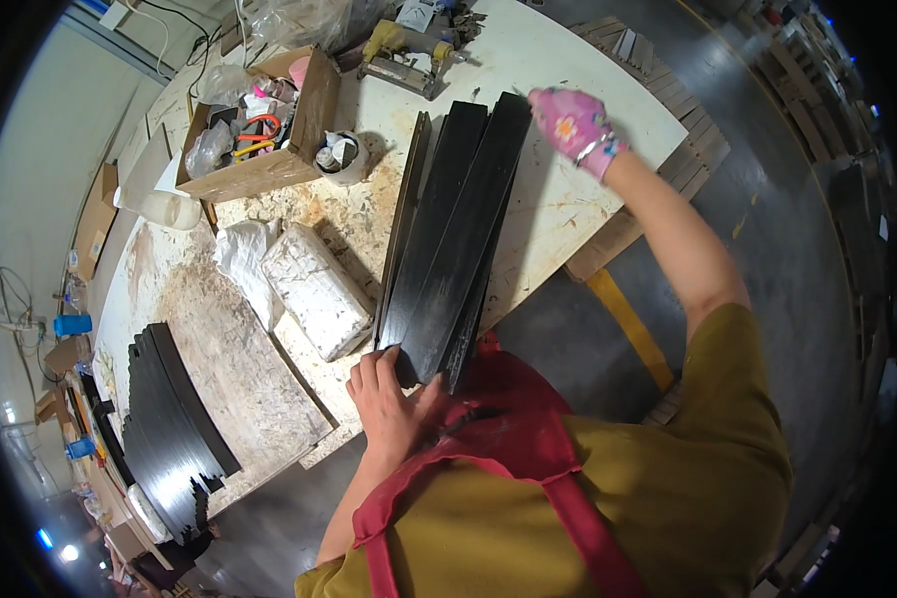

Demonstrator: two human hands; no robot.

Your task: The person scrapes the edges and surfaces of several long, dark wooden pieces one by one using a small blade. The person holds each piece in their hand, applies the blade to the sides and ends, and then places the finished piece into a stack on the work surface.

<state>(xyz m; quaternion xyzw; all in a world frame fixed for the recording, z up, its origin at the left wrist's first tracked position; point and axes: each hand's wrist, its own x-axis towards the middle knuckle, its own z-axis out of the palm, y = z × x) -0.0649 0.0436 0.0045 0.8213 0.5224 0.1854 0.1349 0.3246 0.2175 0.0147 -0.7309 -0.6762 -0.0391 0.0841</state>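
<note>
A stack of long black strips lies lengthwise on the worktable in front of me, pointing away from my body. My left hand, bare, grips the near end of the stack, with fingers at its left edge and thumb at its right. At the far end is my right hand, in a pink flowered glove. Its fingers are closed beside the tip of the top strip; whatever they hold, if anything, is too small to make out. A white, stained wrapped block sits left of the strips.
On the white worktable are a yellow nail gun, a cardboard box of tools and bags, and a small white tub. More black strips are spread at the left. Wooden pallets stand beyond the right edge.
</note>
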